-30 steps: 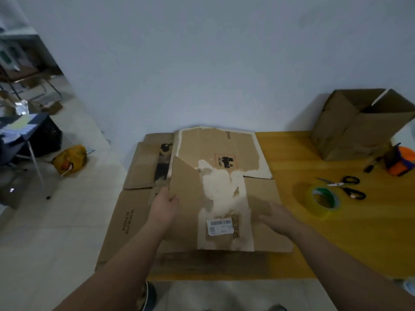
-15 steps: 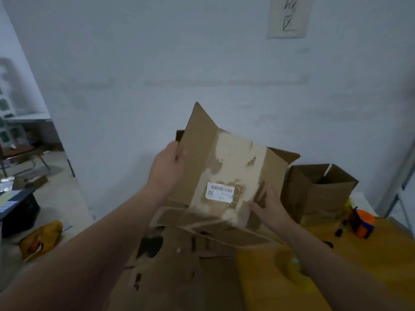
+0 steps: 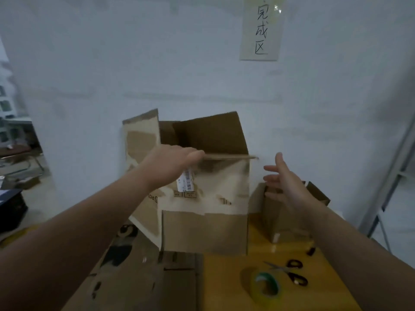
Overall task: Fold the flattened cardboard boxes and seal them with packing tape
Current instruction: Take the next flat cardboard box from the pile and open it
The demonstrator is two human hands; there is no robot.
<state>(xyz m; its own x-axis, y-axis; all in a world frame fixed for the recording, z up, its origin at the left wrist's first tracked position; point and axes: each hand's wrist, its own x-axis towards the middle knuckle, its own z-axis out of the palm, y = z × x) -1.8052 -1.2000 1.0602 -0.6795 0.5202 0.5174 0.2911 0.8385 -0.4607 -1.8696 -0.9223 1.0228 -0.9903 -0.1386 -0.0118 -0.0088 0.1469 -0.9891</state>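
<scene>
Pressing straight fingers point(image 3: 195, 154) onto the top flap of the upright cardboard box point(image 3: 206, 230) on the bench point(image 3: 224, 288), the left hand point(image 3: 173, 162) lies flat; the right hand point(image 3: 285, 182) hovers just beside, spread and empty, with the tape roll point(image 3: 267, 286) and scissors point(image 3: 292, 272) below it.

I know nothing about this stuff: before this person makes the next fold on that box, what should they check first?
1. Box opened up and standing on the table: ok.
2. Left hand steadying it: ok, rests on the near top flap.
3. Right hand free: ok, open, touching nothing.
4. All top flaps down: not ok, the back and left flaps stand up.
5. Tape roll and scissors close by: ok, on the table at the right.
6. Bottom sealed: cannot tell, hidden.
</scene>
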